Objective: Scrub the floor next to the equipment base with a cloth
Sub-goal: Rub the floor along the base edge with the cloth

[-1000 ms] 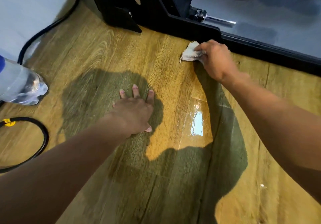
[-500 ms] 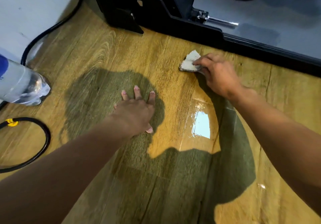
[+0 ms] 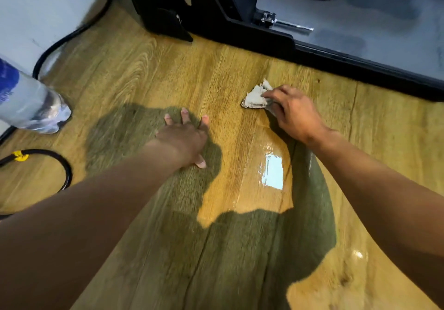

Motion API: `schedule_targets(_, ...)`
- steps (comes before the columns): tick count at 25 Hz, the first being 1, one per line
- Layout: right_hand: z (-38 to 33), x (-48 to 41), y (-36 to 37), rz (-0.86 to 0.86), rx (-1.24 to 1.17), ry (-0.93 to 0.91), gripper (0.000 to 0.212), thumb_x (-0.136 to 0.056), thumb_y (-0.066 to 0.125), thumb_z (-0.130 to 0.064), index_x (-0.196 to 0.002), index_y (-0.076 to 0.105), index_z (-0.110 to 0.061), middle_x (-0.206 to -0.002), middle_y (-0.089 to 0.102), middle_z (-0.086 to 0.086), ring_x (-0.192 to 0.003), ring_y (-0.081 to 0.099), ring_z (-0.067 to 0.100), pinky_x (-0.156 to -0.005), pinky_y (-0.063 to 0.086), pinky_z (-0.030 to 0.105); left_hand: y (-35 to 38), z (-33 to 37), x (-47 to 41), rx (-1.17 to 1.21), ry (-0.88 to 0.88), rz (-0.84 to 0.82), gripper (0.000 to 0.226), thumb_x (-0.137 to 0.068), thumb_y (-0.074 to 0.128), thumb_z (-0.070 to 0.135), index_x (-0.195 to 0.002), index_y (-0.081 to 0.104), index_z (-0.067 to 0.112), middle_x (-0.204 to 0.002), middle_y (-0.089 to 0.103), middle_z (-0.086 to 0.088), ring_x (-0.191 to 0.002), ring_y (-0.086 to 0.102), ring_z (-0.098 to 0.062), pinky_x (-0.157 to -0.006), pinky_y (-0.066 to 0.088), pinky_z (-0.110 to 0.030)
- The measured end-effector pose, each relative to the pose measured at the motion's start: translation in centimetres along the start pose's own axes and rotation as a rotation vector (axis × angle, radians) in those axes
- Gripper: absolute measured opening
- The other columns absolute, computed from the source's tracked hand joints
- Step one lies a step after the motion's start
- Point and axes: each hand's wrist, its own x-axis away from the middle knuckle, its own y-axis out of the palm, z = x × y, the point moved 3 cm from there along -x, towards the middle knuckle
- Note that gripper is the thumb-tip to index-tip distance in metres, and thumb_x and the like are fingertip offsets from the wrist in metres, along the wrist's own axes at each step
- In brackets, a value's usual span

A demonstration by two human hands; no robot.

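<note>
Glossy wood-grain plank floor (image 3: 149, 74), black metal equipment base (image 3: 240, 28) along top edge. Right hand (image 3: 294, 113) presses a small crumpled off-white cloth (image 3: 254, 98) onto the floor, fingers curled over it, near the base. Left hand (image 3: 183, 139) flat, fingers spread on floor. Clear plastic bottle (image 3: 31, 103) far left.

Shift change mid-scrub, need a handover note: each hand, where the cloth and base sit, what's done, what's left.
Left hand: flat on the floor, fingers spread, holding nothing.
Right hand: grips the cloth and presses it to the floor.
The cloth lies on the wood short of the black equipment base, with a bare strip between them.
Done: scrubbing under way; the glossy patch nearer the person may be wet.
Left: the strip along the base edge. I cannot tell how clean it is.
</note>
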Motion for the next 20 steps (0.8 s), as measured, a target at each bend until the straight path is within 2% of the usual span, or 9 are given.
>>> schedule_targets(3,-0.4,-0.5,0.0,0.040,-0.036,0.135,0.030,-0.097,0.048,-0.015,-0.126,0.055,-0.015,-0.125,0.053,0.008,-0.105,0.057,0.023,-0.082,0.049,0.024,0.3,-0.2,-0.1,-0.021,-0.002,0.021,0.111,-0.083,0.064,0.051,-0.148,-0.021,0.022,-0.152,-0.018,-0.028,-0.137,-0.002,-0.056,-0.107,0.028,-0.060)
schedule_targets(4,-1.5,0.5,0.3,0.046,-0.050,0.133,0.030,-0.096,0.048,-0.013,-0.125,0.056,-0.014,-0.124,0.054,0.009,-0.105,0.057,0.024,-0.083,0.050,0.025,0.4,-0.2,-0.1,-0.022,-0.002,0.025,0.111,-0.083,0.064,0.051,-0.147,-0.021,0.022,-0.152,-0.019,-0.028,-0.137,-0.002,-0.056,-0.108,0.028,-0.060)
schedule_targets(7,-4.5,5.3,1.4,-0.036,-0.073,-0.044,0.031,-0.093,0.054,-0.013,-0.123,0.057,-0.015,-0.117,0.056,0.009,-0.103,0.056,0.025,-0.086,0.053,0.039,0.8,-0.4,-0.3,-0.026,-0.006,0.034,0.111,-0.083,0.064,0.052,-0.147,-0.021,0.023,-0.152,-0.019,-0.028,-0.138,0.000,-0.055,-0.110,0.025,-0.060)
schedule_targets(9,-4.3,6.5,1.3,-0.101,-0.077,-0.087,0.039,-0.090,0.058,-0.015,-0.129,0.052,-0.018,-0.119,0.053,0.008,-0.102,0.055,0.023,-0.085,0.051,0.032,0.7,-0.4,-0.3,-0.024,-0.005,0.031,0.112,-0.082,0.065,0.051,-0.147,-0.021,0.024,-0.152,-0.018,-0.027,-0.138,0.002,-0.055,-0.109,0.026,-0.060)
schedule_targets(12,-2.6,4.4,0.7,-0.024,-0.130,0.125,0.049,-0.089,0.058,-0.016,-0.136,0.043,-0.018,-0.125,0.046,0.008,-0.105,0.052,0.018,-0.088,0.040,0.020,0.4,-0.4,-0.1,-0.033,-0.015,0.020,0.111,-0.083,0.065,0.051,-0.147,-0.022,0.025,-0.153,-0.019,-0.025,-0.139,0.003,-0.054,-0.107,0.029,-0.058)
schedule_targets(14,-3.1,4.6,1.1,-0.034,-0.141,0.191,0.043,-0.091,0.057,-0.020,-0.132,0.046,-0.016,-0.127,0.047,0.009,-0.112,0.051,0.021,-0.094,0.039,0.026,0.1,-0.3,0.4,-0.034,-0.017,0.013,0.111,-0.083,0.065,0.052,-0.147,-0.022,0.025,-0.153,-0.020,-0.024,-0.139,0.003,-0.053,-0.106,0.030,-0.058)
schedule_targets(17,-6.2,8.6,2.3,-0.095,-0.133,0.055,0.039,-0.093,0.056,-0.029,-0.129,0.049,-0.017,-0.125,0.050,0.010,-0.112,0.049,0.023,-0.098,0.044,0.037,-0.2,-0.1,1.2,-0.029,-0.014,0.014,0.109,-0.084,0.064,0.051,-0.148,-0.020,0.025,-0.154,-0.020,-0.023,-0.140,0.003,-0.052,-0.108,0.027,-0.056)
schedule_targets(20,-7.5,11.4,2.6,-0.140,-0.111,-0.135,0.034,-0.093,0.057,-0.024,-0.125,0.054,-0.015,-0.120,0.055,0.008,-0.105,0.055,0.021,-0.090,0.047,0.029,-0.1,0.1,1.7,-0.031,-0.010,0.032,0.105,-0.087,0.061,0.051,-0.149,-0.019,0.024,-0.154,-0.018,-0.023,-0.140,0.004,-0.051,-0.109,0.028,-0.055)
